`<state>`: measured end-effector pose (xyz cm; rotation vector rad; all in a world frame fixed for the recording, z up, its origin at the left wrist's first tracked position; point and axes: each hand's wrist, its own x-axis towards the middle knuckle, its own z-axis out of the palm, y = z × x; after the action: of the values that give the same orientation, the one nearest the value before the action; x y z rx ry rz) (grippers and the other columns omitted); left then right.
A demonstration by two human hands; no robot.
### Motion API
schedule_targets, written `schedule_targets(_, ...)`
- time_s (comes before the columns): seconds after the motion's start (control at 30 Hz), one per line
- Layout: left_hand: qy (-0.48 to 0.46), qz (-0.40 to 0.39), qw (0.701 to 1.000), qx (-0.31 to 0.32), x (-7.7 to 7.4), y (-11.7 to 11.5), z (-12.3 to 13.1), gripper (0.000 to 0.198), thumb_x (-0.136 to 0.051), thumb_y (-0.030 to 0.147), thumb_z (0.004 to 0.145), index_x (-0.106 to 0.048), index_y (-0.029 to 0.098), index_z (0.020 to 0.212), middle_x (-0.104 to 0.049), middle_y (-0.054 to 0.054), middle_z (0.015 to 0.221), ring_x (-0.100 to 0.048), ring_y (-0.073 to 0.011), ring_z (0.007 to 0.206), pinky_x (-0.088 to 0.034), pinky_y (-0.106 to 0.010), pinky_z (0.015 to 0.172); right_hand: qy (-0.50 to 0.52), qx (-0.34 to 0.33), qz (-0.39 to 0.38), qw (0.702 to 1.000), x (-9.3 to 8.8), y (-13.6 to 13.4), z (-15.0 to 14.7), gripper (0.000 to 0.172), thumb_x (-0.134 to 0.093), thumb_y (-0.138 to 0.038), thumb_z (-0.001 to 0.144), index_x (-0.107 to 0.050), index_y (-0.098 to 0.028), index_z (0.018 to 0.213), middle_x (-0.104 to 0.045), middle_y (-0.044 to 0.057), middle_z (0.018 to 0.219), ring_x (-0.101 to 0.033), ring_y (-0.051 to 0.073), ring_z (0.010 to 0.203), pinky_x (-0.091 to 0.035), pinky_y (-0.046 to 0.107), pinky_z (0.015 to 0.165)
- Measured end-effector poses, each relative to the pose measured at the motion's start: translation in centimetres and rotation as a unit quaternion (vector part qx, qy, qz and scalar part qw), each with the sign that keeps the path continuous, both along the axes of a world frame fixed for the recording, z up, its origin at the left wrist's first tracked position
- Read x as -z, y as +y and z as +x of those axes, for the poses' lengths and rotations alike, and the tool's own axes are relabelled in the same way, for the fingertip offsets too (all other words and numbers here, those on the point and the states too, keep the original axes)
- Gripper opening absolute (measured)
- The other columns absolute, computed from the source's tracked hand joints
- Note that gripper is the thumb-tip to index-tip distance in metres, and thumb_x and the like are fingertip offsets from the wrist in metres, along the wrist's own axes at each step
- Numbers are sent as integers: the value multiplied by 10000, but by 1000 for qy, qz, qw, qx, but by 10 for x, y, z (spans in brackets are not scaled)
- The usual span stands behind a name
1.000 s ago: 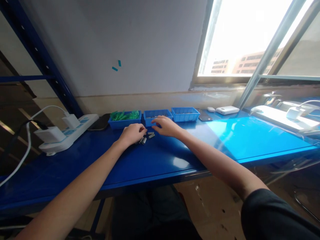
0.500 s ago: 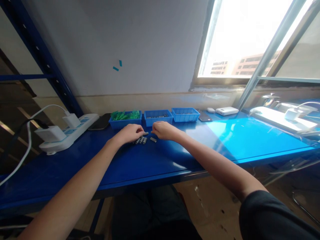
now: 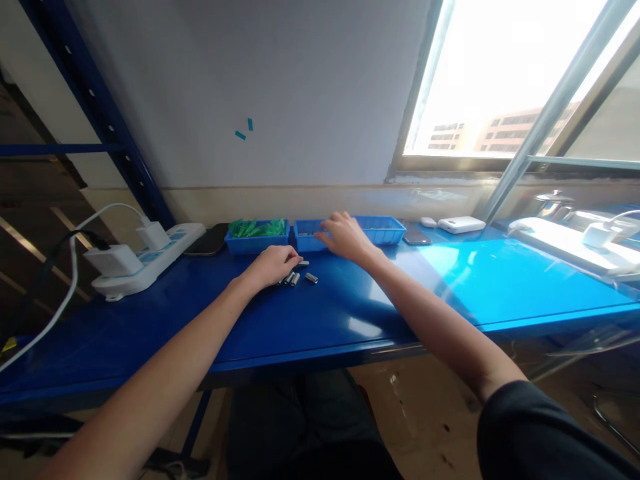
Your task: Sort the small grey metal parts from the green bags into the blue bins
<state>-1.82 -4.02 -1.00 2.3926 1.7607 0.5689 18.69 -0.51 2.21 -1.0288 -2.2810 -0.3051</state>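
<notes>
My left hand (image 3: pixel 275 265) is closed over the blue table, its thumb and fingers pinching a small metal cylinder (image 3: pixel 304 263). Several like metal cylinders (image 3: pixel 295 279) lie just below those fingers, and a single one (image 3: pixel 311 278) rests a little to the right. My right hand (image 3: pixel 345 235) hovers over the middle blue bin (image 3: pixel 310 245), fingers apart and slightly blurred; I see nothing in it. Small metal pieces show inside that bin, partly hidden by the hand. The right blue bin (image 3: pixel 384 235) stands beside it.
A left blue bin (image 3: pixel 257 246) holds green pieces (image 3: pixel 257 229). A power strip (image 3: pixel 133 283) with plugged chargers and a dark phone (image 3: pixel 206 240) lie at the left. Another phone (image 3: pixel 416 235) and a white case (image 3: pixel 461 225) lie right. The table's front edge (image 3: pixel 320 360) runs before my lap.
My right hand has left the spot beside my left hand and moved up and right over the middle bin, its fingers spreading. The left hand keeps its pinch; the view has shifted slightly.
</notes>
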Motion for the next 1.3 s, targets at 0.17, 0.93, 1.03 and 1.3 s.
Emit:
schedule_targets(0.17, 49, -29, 998, 7, -8, 2, -13, 393, -339, 332, 872, -689, 189, 979, -713, -61, 1053, -639, -204, 982, -460, -254, 857, -84, -52, -52, 994, 26, -18, -16, 299, -569, -334, 891, -672, -210, 1143, -500, 129, 1190, -431, 280, 1117, -416, 394, 914)
schedule_targets(0.93, -129, 221, 964, 66, -35, -17, -7, 265, -555, 407, 851, -657, 183, 949, -676, -52, 933, -623, -176, 826, -498, -299, 776, 111, 63, 6, 992, 7, 23, 14, 357, -549, -301, 881, -571, -107, 1181, -577, 169, 1157, -478, 312, 1113, -417, 444, 929)
schedule_targets(1.03, -172, 364, 914, 38, -61, -7, 13, 232, -559, 346, 862, -633, 174, 999, -650, -55, 978, -609, -160, 866, -493, -285, 821, 154, 32, 8, 987, 4, 11, 16, 240, -518, -276, 894, -614, -129, 1058, -607, 125, 1048, -522, 258, 1024, -423, 379, 910)
schedule_targets(1.3, 17, 162, 986, 40, -55, 39, 17, 267, -521, 338, 825, -695, 185, 958, -677, -76, 957, -621, -228, 924, -468, -346, 878, -160, -234, -186, 941, 14, -43, 0, 172, -609, -156, 827, -647, -137, 994, -629, 82, 956, -577, 175, 850, -449, 290, 788)
